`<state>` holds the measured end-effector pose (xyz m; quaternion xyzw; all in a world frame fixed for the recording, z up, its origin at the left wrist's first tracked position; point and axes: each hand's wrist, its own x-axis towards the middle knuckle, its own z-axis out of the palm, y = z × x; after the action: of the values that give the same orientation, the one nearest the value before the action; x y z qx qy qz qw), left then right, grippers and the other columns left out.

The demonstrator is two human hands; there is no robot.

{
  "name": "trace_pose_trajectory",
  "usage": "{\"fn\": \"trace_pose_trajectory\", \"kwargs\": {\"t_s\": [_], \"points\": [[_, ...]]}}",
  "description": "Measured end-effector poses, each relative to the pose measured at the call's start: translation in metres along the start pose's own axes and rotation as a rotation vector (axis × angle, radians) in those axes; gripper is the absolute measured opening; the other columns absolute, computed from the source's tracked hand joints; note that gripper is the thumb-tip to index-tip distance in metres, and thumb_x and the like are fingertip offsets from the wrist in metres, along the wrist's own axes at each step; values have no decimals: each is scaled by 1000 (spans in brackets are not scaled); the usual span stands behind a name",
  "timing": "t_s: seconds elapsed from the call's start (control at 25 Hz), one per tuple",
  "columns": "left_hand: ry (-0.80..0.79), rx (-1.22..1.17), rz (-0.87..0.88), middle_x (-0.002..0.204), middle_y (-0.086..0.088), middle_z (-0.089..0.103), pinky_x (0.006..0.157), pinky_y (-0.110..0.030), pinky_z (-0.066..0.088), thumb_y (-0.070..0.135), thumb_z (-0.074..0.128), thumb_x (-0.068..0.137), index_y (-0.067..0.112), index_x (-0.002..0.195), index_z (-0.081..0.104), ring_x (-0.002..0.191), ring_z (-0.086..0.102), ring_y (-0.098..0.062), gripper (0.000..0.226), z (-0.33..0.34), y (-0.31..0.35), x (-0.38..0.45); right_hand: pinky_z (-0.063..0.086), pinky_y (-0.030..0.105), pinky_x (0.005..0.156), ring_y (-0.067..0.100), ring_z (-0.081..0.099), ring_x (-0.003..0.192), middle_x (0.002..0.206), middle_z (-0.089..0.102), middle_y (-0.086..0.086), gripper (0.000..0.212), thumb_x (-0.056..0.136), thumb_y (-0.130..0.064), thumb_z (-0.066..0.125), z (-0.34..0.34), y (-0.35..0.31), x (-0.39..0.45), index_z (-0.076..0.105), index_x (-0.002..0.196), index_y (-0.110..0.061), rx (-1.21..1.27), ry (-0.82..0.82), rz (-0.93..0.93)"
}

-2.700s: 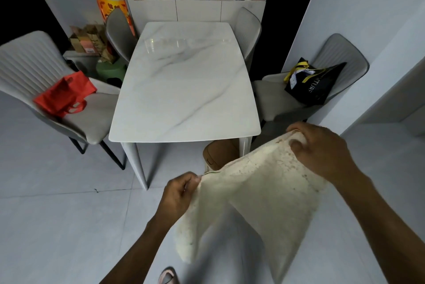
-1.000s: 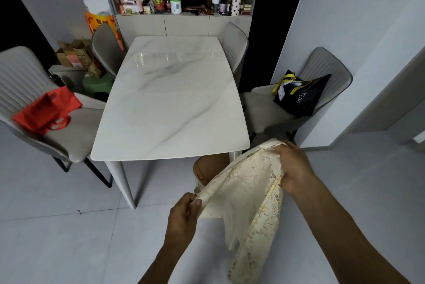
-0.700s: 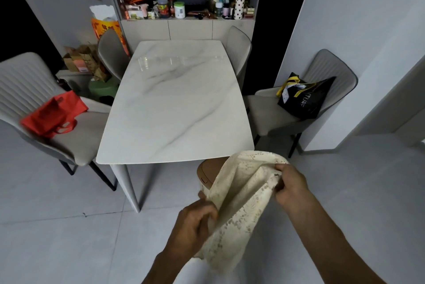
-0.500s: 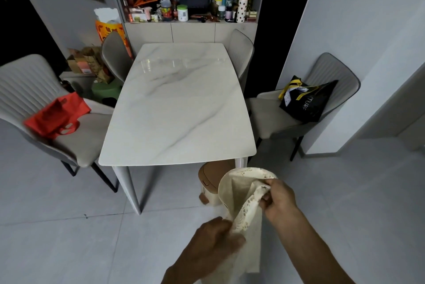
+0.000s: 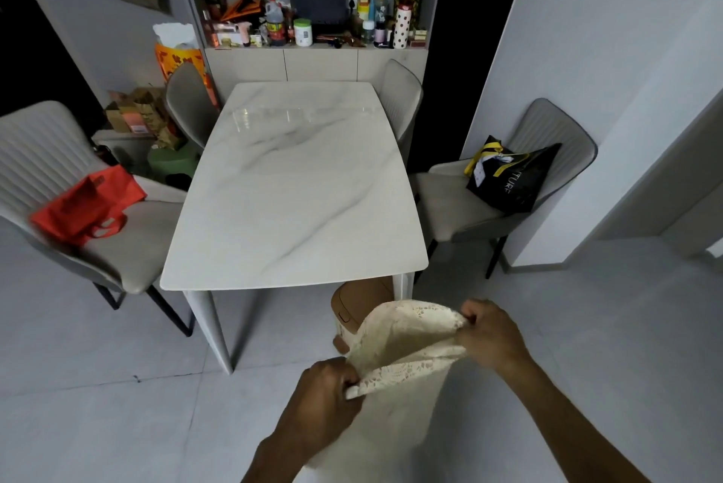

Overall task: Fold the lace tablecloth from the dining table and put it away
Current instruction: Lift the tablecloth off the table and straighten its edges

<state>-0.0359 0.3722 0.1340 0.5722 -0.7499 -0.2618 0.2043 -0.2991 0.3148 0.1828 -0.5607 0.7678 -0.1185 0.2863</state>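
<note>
I hold the cream lace tablecloth (image 5: 395, 357) in the air in front of me, below the near edge of the white marble dining table (image 5: 297, 185). The cloth is doubled over into a narrow hanging bundle. My left hand (image 5: 324, 400) grips its lower left edge in a fist. My right hand (image 5: 493, 334) pinches the upper right corner. The rest of the cloth hangs down between my forearms and runs out of the bottom of the view. The table top is bare.
A brown bin (image 5: 352, 310) stands by the table's near right leg. Grey chairs flank the table: one at left with a red bag (image 5: 86, 205), one at right with a black bag (image 5: 512, 177). A cluttered cabinet (image 5: 313, 60) stands behind.
The wide spread cloth has been folded narrower as my hands came together. In the last half second my hands moved apart again, pulling the top edge taut between them.
</note>
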Motion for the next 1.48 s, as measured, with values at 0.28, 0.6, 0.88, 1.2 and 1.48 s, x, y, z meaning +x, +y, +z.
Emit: {"fn": "trace_pose_trajectory", "kwargs": {"t_s": [0.28,0.6,0.88,1.2,1.48], "points": [[-102,175,130,82,-1,71,62,-23,38,32,76,80,18,82,72,74,64,-18,14,-53,-1,10,48,33,48,22,53,58,64,54,6,37,86,-13,66,-8,12,-4,41,61,-21,114,177,-39],[-279,205,-120,83,6,75,58,-24,44,39,82,71,23,92,79,69,64,-10,26,-77,-46,6,60,41,53,25,63,58,66,56,4,26,86,-7,52,-13,-31,-16,43,65,-19,197,202,-49],[-226,-464,-319,61,4,69,51,-20,37,12,88,69,17,66,79,53,54,-7,11,-84,-59,-3,63,41,59,20,68,60,73,62,-4,25,81,-2,60,-55,-45,-12,57,71,-25,206,232,-137],[-48,-524,-290,71,-1,71,59,-15,49,5,89,65,4,72,76,64,65,-5,15,-106,-46,17,61,35,55,19,69,52,61,68,4,23,74,0,64,-87,-32,4,65,65,-20,23,159,-156],[209,-1031,-183,77,-4,79,70,-22,58,6,82,62,9,75,79,72,73,-15,13,-134,-17,24,55,31,43,19,58,39,47,62,11,17,82,1,52,-96,-16,9,67,80,-7,216,18,89]]}}
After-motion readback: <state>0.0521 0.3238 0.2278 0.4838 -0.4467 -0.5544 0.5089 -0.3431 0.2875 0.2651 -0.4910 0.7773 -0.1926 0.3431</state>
